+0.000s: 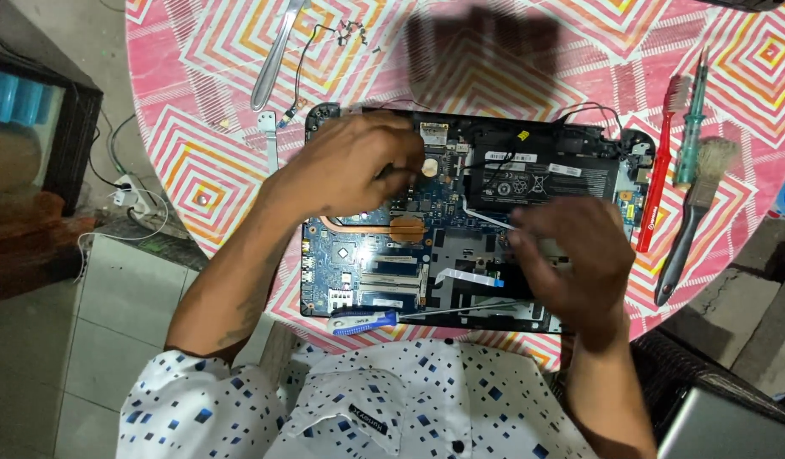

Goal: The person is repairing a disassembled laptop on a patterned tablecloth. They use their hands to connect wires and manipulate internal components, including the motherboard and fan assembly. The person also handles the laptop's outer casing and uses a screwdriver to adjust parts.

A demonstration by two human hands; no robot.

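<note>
The left hand (346, 166) lies curled, knuckles up, over the upper left of the board (367, 246), fingertips near the round coin cell (429, 164); whether it pinches anything there I cannot tell. The right hand (571, 259) hovers over the right half of the laptop (460, 212), fingers bent down toward a white ribbon cable (486, 217), but its grip is hidden too.

The laptop lies bottom up in the middle of the tabletop (214, 161), its cover already off, with the board, copper heat pipe (367, 225) and black battery (537, 174) all bare. The board and battery are both in place, so I judge the strip-down to be partly done. Its long axis runs left to right, with the battery edge pointing away from the person.

A blue-handled screwdriver (367, 320) rests along the near edge, shaft pointing right. Loose screws (352, 32) lie at the far side. To the right lie a red toothbrush (660, 166), a green screwdriver (691, 119) and a paintbrush (694, 217).
</note>
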